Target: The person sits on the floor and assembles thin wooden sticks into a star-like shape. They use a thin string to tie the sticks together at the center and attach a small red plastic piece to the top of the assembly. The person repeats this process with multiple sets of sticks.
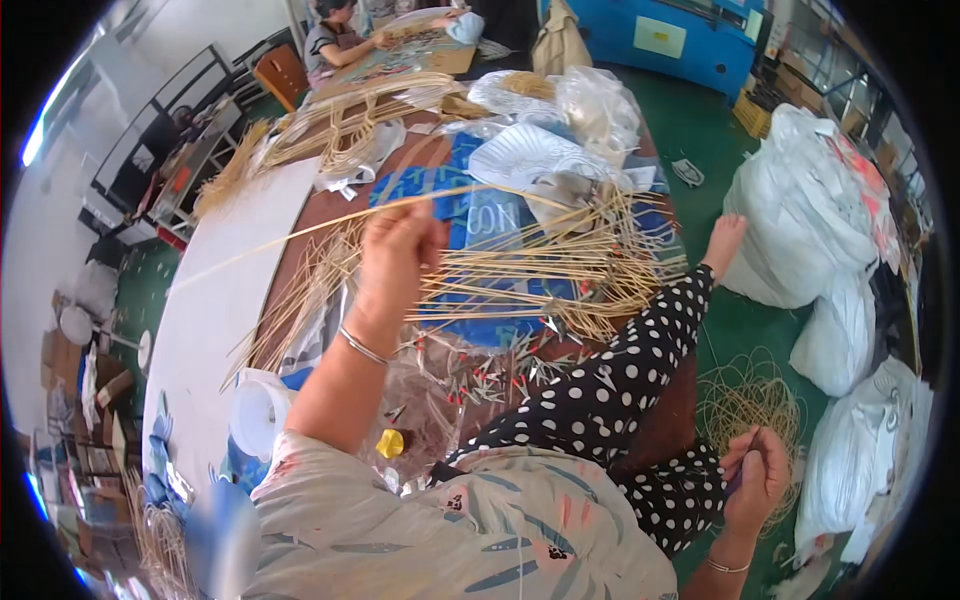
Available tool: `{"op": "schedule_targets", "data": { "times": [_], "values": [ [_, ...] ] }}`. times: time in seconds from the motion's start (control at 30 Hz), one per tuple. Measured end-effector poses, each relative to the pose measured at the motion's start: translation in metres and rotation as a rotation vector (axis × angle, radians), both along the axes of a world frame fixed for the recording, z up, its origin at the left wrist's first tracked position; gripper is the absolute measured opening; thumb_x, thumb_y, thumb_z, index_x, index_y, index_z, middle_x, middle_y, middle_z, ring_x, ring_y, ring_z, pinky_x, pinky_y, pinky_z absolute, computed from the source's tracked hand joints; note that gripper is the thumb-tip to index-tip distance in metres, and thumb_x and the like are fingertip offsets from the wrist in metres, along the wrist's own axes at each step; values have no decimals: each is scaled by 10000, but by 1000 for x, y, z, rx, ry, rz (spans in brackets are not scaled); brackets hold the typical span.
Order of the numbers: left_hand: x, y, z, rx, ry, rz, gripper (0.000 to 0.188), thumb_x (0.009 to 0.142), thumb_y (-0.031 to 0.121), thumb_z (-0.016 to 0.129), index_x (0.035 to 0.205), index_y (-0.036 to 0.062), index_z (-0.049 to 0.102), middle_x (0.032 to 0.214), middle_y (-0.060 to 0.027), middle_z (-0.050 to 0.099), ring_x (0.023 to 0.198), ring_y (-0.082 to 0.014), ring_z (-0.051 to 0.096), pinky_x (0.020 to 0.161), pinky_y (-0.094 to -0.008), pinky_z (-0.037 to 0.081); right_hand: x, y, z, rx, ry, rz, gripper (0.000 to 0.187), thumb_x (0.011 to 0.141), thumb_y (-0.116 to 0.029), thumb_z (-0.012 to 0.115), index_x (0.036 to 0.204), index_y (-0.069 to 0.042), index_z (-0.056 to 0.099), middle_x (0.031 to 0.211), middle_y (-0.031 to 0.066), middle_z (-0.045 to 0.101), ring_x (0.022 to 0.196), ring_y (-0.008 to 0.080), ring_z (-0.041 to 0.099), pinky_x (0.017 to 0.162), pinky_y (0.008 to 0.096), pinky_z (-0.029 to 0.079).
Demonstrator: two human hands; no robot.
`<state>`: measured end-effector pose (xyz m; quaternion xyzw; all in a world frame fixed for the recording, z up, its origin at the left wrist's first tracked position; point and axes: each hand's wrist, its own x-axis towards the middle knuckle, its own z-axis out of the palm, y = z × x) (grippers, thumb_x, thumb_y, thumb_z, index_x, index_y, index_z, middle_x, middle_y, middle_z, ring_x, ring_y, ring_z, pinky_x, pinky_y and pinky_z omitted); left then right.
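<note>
My left hand (pixel 400 245) is raised over the table, its fingers closed around a thin pale cane strip (pixel 320 228) that runs out to both sides. Below it, many cane sticks (pixel 500 280) lie in a loose bundle across a blue printed plastic sheet (pixel 445 318). Small grey clips with red tips (pixel 480 383) are scattered in front of the bundle, and others sit among its right ends. At the lower right, my right hand (pixel 757 478) is curled beside my knee; what its fingers hold, if anything, is hidden. A tangled coil of thin cane (pixel 745 395) lies beyond it.
A white tub (pixel 260 412) and a yellow piece (pixel 390 443) are near my left elbow. White bags (pixel 800 210) stand on the green floor to the right. Bent cane bundles (pixel 350 125) lie at the table's far left. Another person (pixel 335 45) works at the far end.
</note>
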<state>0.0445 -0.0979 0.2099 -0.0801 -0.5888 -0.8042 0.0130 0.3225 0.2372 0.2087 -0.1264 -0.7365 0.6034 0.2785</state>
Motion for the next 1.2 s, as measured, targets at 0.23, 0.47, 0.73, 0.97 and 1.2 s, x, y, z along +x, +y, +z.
{"op": "schedule_targets", "data": {
  "times": [0.23,0.47,0.73,0.97,1.2],
  "values": [
    [-93,-159,-64,-23,-120,358,111,833,167,521,762,82,513,575,-25,501,431,-98,457,360,-227,368,-26,-10,-25,-115,-251,43,227,840,-125,471,995,36,513,772,82,577,546,82,514,441,162,384],
    [-121,-250,-144,-910,-585,814,588,728,499,574,989,-28,582,638,-158,587,560,-254,564,532,-356,463,-40,-28,-44,-212,-374,36,205,813,-80,491,984,28,526,775,95,590,551,94,534,446,175,390],
    [-103,-62,-184,-1103,272,315,207,753,239,562,816,48,613,797,-142,606,763,-320,572,657,-373,445,-50,-46,-52,-492,-535,85,200,843,-108,468,993,14,520,769,93,600,555,103,552,440,184,403],
    [-79,103,-194,-1362,780,-99,106,697,156,563,662,55,560,657,-142,571,648,-324,552,621,-418,421,-43,-54,-69,-655,-638,205,206,851,-120,470,1003,11,517,795,97,602,586,105,565,462,195,417],
    [-82,132,-200,-1592,606,-330,106,708,111,530,677,39,601,717,-160,613,694,-300,604,625,-396,475,-36,-42,-72,-676,-675,202,223,797,-99,544,992,8,532,801,79,600,586,97,551,471,191,411]
  ]
}}
